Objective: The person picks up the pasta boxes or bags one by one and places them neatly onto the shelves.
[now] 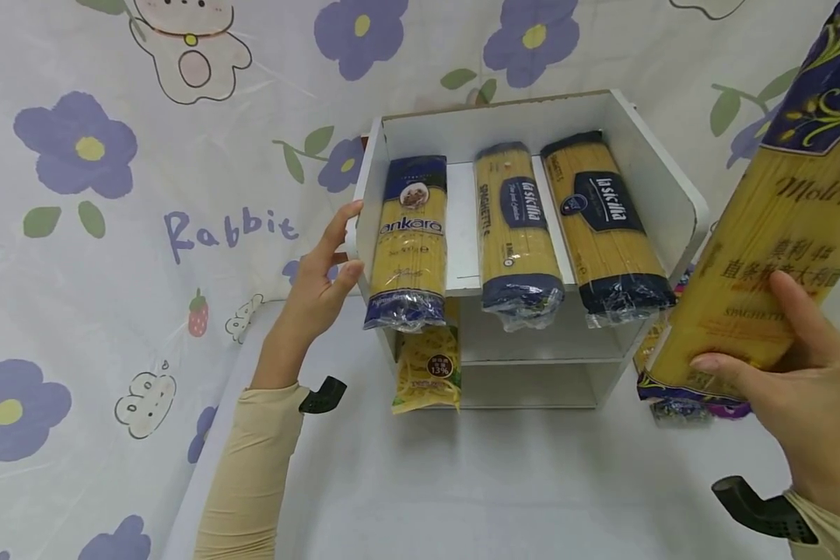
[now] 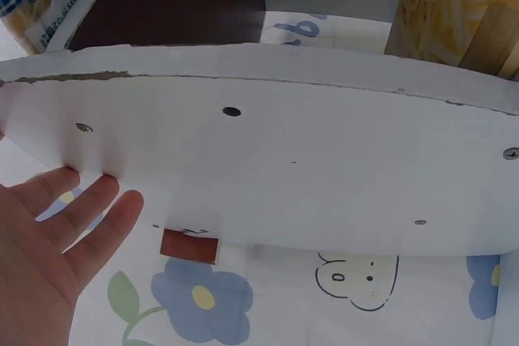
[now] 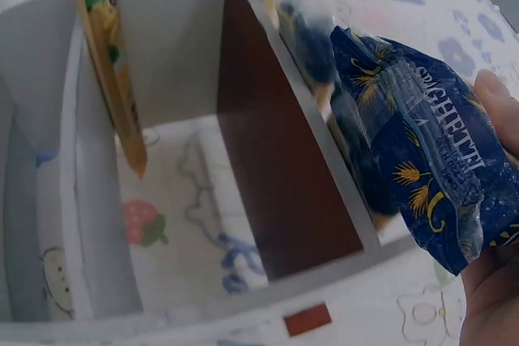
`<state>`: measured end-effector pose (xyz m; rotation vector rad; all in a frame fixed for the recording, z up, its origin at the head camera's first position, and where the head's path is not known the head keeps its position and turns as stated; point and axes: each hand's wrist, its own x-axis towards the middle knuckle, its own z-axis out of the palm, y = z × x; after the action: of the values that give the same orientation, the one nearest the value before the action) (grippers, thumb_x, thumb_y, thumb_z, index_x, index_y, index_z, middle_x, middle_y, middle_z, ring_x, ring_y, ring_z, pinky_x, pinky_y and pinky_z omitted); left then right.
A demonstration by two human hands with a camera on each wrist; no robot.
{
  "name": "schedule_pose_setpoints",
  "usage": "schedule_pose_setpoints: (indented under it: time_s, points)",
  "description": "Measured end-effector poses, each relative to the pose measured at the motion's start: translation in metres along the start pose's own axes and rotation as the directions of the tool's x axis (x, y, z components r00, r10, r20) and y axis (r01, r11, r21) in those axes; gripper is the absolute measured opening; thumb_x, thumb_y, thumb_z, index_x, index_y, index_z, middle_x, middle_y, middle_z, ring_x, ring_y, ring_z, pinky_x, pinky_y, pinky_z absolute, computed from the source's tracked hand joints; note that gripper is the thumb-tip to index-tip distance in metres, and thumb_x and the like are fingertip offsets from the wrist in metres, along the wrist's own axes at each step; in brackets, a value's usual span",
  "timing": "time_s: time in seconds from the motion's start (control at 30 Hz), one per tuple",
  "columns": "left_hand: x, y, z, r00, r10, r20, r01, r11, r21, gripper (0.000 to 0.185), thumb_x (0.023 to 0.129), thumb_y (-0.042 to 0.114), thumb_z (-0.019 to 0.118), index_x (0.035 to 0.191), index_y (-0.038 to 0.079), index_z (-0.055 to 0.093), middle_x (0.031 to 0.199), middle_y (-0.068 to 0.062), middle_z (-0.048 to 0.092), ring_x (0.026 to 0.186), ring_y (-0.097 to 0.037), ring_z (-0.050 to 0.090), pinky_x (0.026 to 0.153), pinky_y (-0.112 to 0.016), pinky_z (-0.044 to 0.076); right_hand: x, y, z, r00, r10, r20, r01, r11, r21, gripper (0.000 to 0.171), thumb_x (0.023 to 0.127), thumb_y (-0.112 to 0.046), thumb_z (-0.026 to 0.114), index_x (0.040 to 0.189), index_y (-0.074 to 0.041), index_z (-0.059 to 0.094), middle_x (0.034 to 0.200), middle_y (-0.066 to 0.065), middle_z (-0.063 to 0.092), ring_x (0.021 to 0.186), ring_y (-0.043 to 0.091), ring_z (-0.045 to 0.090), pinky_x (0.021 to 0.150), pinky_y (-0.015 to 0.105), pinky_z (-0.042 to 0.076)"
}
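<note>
My right hand (image 1: 812, 373) grips a spaghetti pack (image 1: 756, 257) with a dark blue top, tilted to the right of the white shelf unit (image 1: 532, 120). Its blue "SPAGHETTI" end (image 3: 430, 151) faces the right wrist camera. My left hand (image 1: 318, 272) rests against the unit's left side panel; in the left wrist view its extended fingertips touch the panel's outer face (image 2: 308, 176). On the top shelf lie an "ankara" spaghetti pack (image 1: 411, 241) at the left and two "la sicilia" spaghetti packs, one in the middle (image 1: 518, 225) and one at the right (image 1: 605, 222).
A yellow pasta bag (image 1: 427, 369) sticks out of the lower left shelf. Several more packages (image 1: 682, 411) lie right of the unit, partly hidden behind the held pack. White cloth with purple flowers (image 1: 77, 148) covers the surroundings.
</note>
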<state>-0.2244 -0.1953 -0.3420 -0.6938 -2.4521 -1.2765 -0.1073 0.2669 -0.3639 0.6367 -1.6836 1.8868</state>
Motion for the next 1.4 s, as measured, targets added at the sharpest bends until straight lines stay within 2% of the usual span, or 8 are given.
schedule_pose_setpoints:
  time_s: [0.2,0.47,0.8,1.03,1.23,1.4]
  points:
    - [0.0,0.0,0.0,1.0,0.004,-0.005,-0.004,1.0,0.012,0.086,0.082,0.086,0.037,0.154,0.042,0.024,0.158,0.003,0.039,0.117,-0.038,0.063,0.082,-0.053,0.06,-0.009,0.0,0.017,0.997,0.027,0.078,-0.029,0.999,0.02,0.088,0.064,-0.003,0.088,0.143,-0.003,0.049,0.139,0.008,0.054,0.115,0.01,0.066,0.087,0.015,0.055]
    - [0.0,-0.003,0.001,1.0,-0.004,-0.006,0.004,1.0,0.024,0.084,0.083,0.086,0.036,0.154,0.044,0.023,0.159,0.004,0.037,0.117,-0.038,0.062,0.083,-0.053,0.06,-0.019,0.01,0.039,0.978,0.007,0.207,-0.022,0.997,0.067,0.086,0.064,0.001,0.088,0.142,-0.003,0.051,0.131,0.006,0.062,0.106,0.009,0.07,0.082,0.015,0.057]
    - [0.0,-0.002,0.001,1.0,-0.007,0.001,0.007,1.0,0.011,0.085,0.082,0.087,0.036,0.154,0.043,0.023,0.157,0.0,0.04,0.116,-0.038,0.063,0.082,-0.053,0.06,-0.033,0.024,0.061,0.961,0.059,0.27,-0.071,0.997,0.035,0.086,0.064,0.013,0.084,0.142,-0.003,0.051,0.128,0.0,0.064,0.106,0.007,0.07,0.079,0.017,0.058]
    - [0.0,-0.001,0.0,1.0,0.004,0.003,-0.004,1.0,-0.001,0.085,0.083,0.086,0.037,0.154,0.042,0.024,0.157,-0.001,0.04,0.115,-0.039,0.064,0.081,-0.054,0.06,-0.039,0.036,0.072,0.943,0.007,0.333,-0.039,0.995,0.088,0.08,0.069,0.009,0.082,0.142,-0.003,0.051,0.125,0.0,0.069,0.102,0.009,0.072,0.077,0.019,0.059]
    - [0.0,0.0,0.001,1.0,0.002,-0.002,-0.002,1.0,-0.003,0.085,0.082,0.086,0.038,0.154,0.043,0.024,0.156,-0.001,0.041,0.115,-0.038,0.064,0.081,-0.054,0.06,-0.041,0.04,0.074,0.933,0.027,0.359,-0.008,0.998,-0.055,0.073,0.069,0.007,0.083,0.137,-0.004,0.057,0.122,-0.011,0.069,0.098,0.0,0.07,0.074,0.015,0.058]
    - [0.0,0.001,0.001,1.0,0.013,-0.009,-0.013,1.0,-0.005,0.085,0.083,0.085,0.038,0.154,0.041,0.024,0.156,-0.002,0.042,0.114,-0.039,0.064,0.081,-0.053,0.06,-0.038,0.048,0.075,0.912,-0.059,0.406,0.106,0.99,-0.095,0.063,0.071,-0.003,0.085,0.13,-0.003,0.064,0.117,-0.013,0.072,0.094,-0.002,0.067,0.065,0.013,0.052]
